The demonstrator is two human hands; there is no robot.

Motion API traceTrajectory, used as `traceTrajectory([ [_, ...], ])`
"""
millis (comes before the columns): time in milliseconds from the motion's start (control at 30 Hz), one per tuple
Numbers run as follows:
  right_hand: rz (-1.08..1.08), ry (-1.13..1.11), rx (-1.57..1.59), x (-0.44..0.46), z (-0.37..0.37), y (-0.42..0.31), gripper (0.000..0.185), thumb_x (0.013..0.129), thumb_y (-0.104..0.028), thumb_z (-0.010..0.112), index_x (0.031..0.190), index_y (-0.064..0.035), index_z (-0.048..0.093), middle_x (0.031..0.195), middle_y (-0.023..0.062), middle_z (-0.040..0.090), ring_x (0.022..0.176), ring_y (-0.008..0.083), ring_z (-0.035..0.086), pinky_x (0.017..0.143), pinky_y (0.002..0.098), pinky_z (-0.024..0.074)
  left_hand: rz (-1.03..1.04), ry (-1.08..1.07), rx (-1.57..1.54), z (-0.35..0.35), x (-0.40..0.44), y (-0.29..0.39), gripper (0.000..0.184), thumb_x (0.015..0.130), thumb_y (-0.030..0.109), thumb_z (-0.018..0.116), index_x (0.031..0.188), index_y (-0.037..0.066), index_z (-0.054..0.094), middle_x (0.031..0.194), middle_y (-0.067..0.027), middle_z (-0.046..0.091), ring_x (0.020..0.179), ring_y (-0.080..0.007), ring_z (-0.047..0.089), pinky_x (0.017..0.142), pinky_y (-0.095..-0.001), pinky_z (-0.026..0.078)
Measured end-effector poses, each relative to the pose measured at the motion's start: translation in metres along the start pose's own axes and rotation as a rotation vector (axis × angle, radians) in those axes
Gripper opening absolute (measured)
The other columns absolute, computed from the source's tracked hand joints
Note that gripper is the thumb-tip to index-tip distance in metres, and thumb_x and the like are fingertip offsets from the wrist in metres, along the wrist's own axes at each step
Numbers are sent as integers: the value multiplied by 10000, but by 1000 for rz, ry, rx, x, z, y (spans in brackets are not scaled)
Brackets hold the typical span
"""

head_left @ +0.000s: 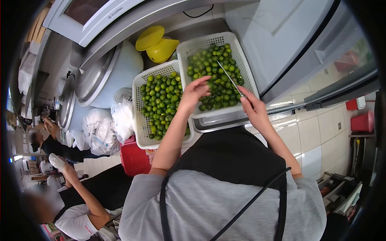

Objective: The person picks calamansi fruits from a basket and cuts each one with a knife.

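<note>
Small green limes [219, 90] fill a white perforated basket [251, 82] in front of me, which rests on a metal tray [225, 125]. My right hand [254, 107] is closed around the handle of a knife [230, 77], whose blade points up and left over these limes. Over the basket's left side is my left hand [196, 93], its fingers spread and slightly curled, with nothing visible in them. A second white basket [136, 116] of limes stands to the left, beside my left forearm.
Behind the baskets sits a yellow container [161, 50]. Large lidded pots [116, 80] and plastic bags [98, 128] are at the left. A red bin [134, 158] stands below. Two people are at far left; a grey appliance [277, 36] is at right.
</note>
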State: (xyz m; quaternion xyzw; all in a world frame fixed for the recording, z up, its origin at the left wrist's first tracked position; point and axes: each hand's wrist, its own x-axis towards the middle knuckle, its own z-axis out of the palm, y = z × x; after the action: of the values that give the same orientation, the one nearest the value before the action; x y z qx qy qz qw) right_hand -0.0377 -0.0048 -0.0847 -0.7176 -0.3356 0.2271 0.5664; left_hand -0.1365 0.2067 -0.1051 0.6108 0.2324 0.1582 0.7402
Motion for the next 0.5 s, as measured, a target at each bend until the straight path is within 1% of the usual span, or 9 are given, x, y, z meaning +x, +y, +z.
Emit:
traceTrajectory([
  [67, -17, -24, 19, -1, 6, 1, 329, 912, -173, 472, 1225, -73, 488, 1114, 136, 589, 930, 177, 579, 815, 253, 417, -77, 30, -411, -11, -5, -4, 323, 814, -28, 550, 1136, -14, 534, 923, -42, 526, 861, -200, 594, 819, -295, 510],
  [100, -21, -34, 31, -1, 9, -1, 330, 913, -172, 470, 1228, -75, 486, 1105, 138, 592, 930, 179, 582, 815, 256, 419, -76, 30, -413, -12, -8, -4, 323, 814, -28, 550, 1136, -14, 534, 923, -42, 526, 861, -200, 594, 819, -295, 510],
  [133, -25, -45, 42, -2, 11, -4, 332, 913, -171, 469, 1231, -77, 484, 1097, 140, 596, 929, 181, 585, 815, 258, 420, -26, 45, -440, -13, -12, -5, 308, 820, -24, 547, 1127, -27, 529, 924, -49, 531, 887, -218, 594, 838, -307, 505],
  [200, 71, -181, 40, -5, 15, -9, 340, 914, -170, 465, 1244, -88, 475, 1062, 152, 608, 943, 199, 598, 818, 274, 428, 25, 61, -466, -13, -17, -4, 294, 826, -20, 543, 1119, -40, 524, 926, -57, 536, 913, -235, 594, 857, -320, 501],
  [267, -74, -156, 6, -6, 23, -5, 346, 916, -178, 458, 1252, -96, 469, 1069, 165, 603, 968, 228, 601, 822, 286, 432, 27, 110, -404, -9, -22, 3, 283, 824, -11, 558, 1106, -25, 529, 922, -56, 543, 889, -205, 596, 833, -303, 504],
  [300, -97, -163, 15, -6, 25, -6, 344, 916, -180, 455, 1250, -96, 470, 1087, 166, 595, 977, 245, 598, 823, 290, 434, 28, 111, -405, -7, -23, 6, 283, 824, -11, 558, 1106, -25, 529, 922, -56, 543, 889, -205, 596, 833, -303, 504],
  [367, -123, -175, 23, -6, 25, -11, 343, 917, -182, 451, 1248, -96, 472, 1104, 168, 586, 987, 262, 594, 823, 293, 435, 63, 146, -382, -4, -26, 10, 259, 813, -16, 577, 1071, -16, 545, 921, -57, 552, 847, -171, 595, 795, -282, 507],
  [433, -40, -253, 48, -6, 24, -15, 343, 920, -127, 445, 1255, -59, 465, 1198, 120, 547, 1097, 161, 510, 915, 250, 370, 99, 173, -394, -2, -26, 9, 260, 799, -25, 593, 1055, -12, 550, 922, -56, 556, 827, -155, 591, 778, -270, 505],
  [500, -66, -257, 33, -6, 24, -15, 342, 919, -127, 447, 1253, -58, 467, 1200, 120, 546, 1098, 164, 511, 916, 249, 369, 134, 196, -403, -3, -24, 7, 262, 784, -35, 609, 1039, -8, 555, 923, -56, 560, 807, -140, 588, 761, -258, 502],
])
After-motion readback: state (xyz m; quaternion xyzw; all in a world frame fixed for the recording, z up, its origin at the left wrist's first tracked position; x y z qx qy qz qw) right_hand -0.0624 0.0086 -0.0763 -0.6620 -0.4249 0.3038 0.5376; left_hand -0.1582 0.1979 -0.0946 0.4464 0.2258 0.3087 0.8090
